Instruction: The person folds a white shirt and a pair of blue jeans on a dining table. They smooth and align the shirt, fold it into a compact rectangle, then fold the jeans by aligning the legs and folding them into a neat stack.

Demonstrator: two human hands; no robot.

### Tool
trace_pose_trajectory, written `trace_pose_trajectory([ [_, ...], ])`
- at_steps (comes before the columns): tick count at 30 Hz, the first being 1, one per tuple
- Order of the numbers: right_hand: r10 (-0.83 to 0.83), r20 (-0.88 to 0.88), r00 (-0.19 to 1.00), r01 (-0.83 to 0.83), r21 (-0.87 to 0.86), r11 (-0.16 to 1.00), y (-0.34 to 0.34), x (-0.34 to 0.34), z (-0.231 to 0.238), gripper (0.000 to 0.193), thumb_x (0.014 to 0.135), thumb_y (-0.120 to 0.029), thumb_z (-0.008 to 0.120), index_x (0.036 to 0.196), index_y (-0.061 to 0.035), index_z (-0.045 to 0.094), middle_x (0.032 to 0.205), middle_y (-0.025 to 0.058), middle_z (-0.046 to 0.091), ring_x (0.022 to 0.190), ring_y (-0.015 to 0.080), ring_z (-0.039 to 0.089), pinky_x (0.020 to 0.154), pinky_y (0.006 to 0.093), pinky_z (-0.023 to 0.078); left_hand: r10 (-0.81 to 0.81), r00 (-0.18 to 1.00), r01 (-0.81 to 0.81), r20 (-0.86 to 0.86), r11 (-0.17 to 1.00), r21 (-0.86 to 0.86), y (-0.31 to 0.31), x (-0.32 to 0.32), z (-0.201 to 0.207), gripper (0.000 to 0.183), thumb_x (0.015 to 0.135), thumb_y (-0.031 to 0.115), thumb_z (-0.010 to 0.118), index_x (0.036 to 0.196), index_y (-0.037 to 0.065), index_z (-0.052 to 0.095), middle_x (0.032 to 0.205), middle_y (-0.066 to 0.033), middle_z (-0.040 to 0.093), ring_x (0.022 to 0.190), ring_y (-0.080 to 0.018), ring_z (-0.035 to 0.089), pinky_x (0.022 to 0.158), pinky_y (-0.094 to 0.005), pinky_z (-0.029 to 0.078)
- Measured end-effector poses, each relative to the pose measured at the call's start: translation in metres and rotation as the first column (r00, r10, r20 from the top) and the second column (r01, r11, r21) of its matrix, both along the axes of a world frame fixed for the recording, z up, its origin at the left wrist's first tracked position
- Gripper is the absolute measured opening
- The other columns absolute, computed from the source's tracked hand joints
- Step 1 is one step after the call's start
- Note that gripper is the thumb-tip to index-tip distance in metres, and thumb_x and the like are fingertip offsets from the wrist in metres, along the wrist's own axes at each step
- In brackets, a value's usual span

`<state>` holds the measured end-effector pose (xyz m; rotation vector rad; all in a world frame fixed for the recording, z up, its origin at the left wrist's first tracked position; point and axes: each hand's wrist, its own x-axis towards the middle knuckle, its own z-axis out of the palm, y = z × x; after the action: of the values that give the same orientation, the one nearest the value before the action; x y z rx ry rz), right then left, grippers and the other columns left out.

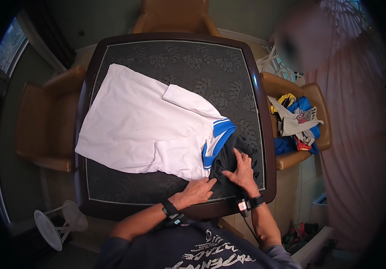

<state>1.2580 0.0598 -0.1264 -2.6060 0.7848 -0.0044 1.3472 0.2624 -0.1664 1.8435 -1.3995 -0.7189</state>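
Note:
A white polo shirt (pixel 126 116) with a blue, white-striped collar (pixel 222 130) lies spread across the table, its hem toward the left. A crumpled dark grey cloth (pixel 229 157) lies against the collar, partly under it. My left hand (pixel 195 193) is at the shirt's near shoulder edge, fingers curled together on the fabric; the exact grip is partly hidden. Over the dark cloth, my right hand (pixel 243 172) rests with thumb and forefinger spread apart.
The table (pixel 269 134) has a dark wooden rim and a grey leaf-patterned cover (pixel 188 60). Tan armchairs stand left (pixel 45 121) and at the far side (pixel 175 18). Another armchair at right (pixel 323 107) holds piled clothes (pixel 298 119). A white stool (pixel 49 228) is at lower left.

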Motion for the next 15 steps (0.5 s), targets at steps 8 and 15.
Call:
trace_pose_trajectory([
  [8, -0.004, 0.272, 0.962, 0.001, 0.012, 1.0, -0.018, -0.007, -0.045, 0.036, 0.066, -0.004, 0.071, 0.1, -0.0057, 0.062, 0.088, 0.0191, 0.056, 0.079, 0.0403, 0.06, 0.07, 0.0449, 0.052, 0.196, 0.977, -0.207, -0.082, 0.965, -0.162, -0.039, 0.001, 0.017, 0.039, 0.082, 0.006, 0.067, 0.12, 0.001, 0.059, 0.096, -0.0165, 0.058, 0.086, -0.0386, 0.062, 0.071, -0.0459, 0.053],
  [15, -0.22, 0.385, 0.896, 0.232, 0.016, 0.973, -0.136, 0.035, 0.033, 0.027, 0.069, -0.006, 0.065, 0.096, -0.001, 0.063, 0.09, 0.0211, 0.067, 0.085, 0.0364, 0.068, 0.078, 0.0386, 0.053, 0.448, 0.892, -0.435, -0.061, 0.813, -0.388, -0.054, 0.03, 0.036, 0.034, 0.079, -0.002, 0.064, 0.113, -0.001, 0.06, 0.103, -0.0172, 0.06, 0.092, -0.0375, 0.063, 0.078, -0.0429, 0.054],
])
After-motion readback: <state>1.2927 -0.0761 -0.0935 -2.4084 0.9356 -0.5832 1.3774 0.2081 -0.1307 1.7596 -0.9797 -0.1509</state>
